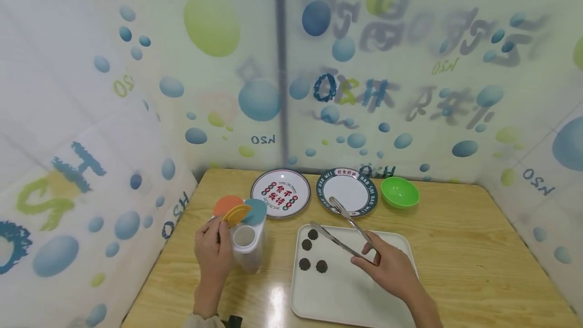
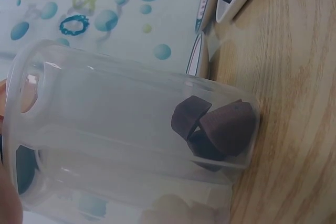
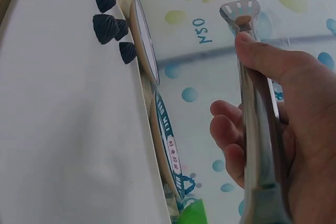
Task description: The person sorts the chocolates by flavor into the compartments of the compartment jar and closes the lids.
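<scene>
My left hand [image 1: 214, 249] pinches a raised yellow lid [image 1: 237, 215] on a clear plastic container [image 1: 249, 258]. Beside that lid are an orange lid [image 1: 227, 204] and a teal lid [image 1: 256, 211]. In the left wrist view, dark fluted pieces [image 2: 231, 127] lie at the container's bottom. My right hand [image 1: 391, 267] grips metal tongs [image 3: 254, 124], whose arms are spread above the white tray [image 1: 350, 295], with nothing between the tips. Several dark fluted pieces [image 1: 322, 266] sit on the tray's left part.
Behind the tray stand a white plate with red lettering [image 1: 268, 196], a plate with a dark teal rim [image 1: 371, 191] and a green bowl [image 1: 401, 194]. A patterned curtain [image 1: 218, 130] encloses the wooden table [image 1: 473, 267] at the back and sides.
</scene>
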A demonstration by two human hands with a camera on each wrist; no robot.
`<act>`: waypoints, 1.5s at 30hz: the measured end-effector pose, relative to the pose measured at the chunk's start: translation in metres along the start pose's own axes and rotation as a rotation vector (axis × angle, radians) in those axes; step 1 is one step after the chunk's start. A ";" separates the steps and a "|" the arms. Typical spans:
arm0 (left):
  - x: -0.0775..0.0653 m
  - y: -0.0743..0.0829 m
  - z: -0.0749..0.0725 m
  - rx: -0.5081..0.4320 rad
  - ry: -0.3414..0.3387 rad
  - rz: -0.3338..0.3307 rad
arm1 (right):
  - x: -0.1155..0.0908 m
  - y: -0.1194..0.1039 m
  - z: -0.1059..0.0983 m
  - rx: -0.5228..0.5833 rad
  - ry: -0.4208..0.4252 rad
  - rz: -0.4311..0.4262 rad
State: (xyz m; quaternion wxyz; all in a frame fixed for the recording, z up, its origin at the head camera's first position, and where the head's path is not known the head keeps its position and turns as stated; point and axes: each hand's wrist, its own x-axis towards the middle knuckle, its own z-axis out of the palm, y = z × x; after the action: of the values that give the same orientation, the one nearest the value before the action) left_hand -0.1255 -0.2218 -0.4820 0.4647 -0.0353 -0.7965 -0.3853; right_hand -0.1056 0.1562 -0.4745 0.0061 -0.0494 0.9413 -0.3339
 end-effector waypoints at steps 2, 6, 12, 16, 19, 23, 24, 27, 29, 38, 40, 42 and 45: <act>0.000 0.000 0.000 -0.005 0.000 -0.002 | -0.002 0.006 -0.002 -0.003 0.012 0.007; 0.002 0.001 -0.001 -0.005 0.005 -0.002 | -0.007 0.019 -0.005 -0.020 0.031 0.017; 0.000 0.001 0.000 0.013 0.008 -0.004 | -0.016 0.037 -0.010 -0.065 0.039 0.076; -0.001 0.000 0.001 0.018 0.009 -0.010 | -0.022 0.049 -0.016 -0.092 0.052 0.115; -0.001 0.002 0.000 0.012 0.000 -0.021 | -0.027 0.058 -0.023 -0.099 0.053 0.149; -0.001 0.003 0.000 0.001 -0.011 -0.032 | -0.035 0.071 -0.032 -0.093 0.044 0.193; 0.000 0.003 0.000 -0.001 -0.012 -0.033 | -0.037 0.074 -0.033 -0.090 0.045 0.199; -0.001 0.003 0.001 -0.009 -0.011 -0.026 | -0.043 0.085 -0.038 -0.083 0.069 0.190; -0.001 0.002 0.001 -0.011 -0.007 -0.016 | -0.046 0.093 -0.041 -0.081 0.073 0.198; -0.002 0.000 0.001 0.001 -0.002 -0.006 | -0.049 0.129 -0.065 -0.089 -0.065 0.374; -0.002 0.000 0.000 0.002 -0.010 -0.009 | -0.050 0.137 -0.068 -0.083 -0.084 0.413; -0.002 0.000 0.000 0.004 -0.009 -0.004 | -0.052 0.146 -0.071 -0.083 -0.098 0.440; -0.002 0.000 0.000 0.003 -0.014 -0.006 | -0.056 0.159 -0.076 -0.091 -0.114 0.464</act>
State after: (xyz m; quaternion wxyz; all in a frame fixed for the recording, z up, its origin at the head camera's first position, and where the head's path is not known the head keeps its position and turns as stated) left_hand -0.1238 -0.2210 -0.4835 0.4578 -0.0348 -0.8004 -0.3855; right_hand -0.0675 0.3317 -0.5170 0.1337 0.1490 0.9397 -0.2773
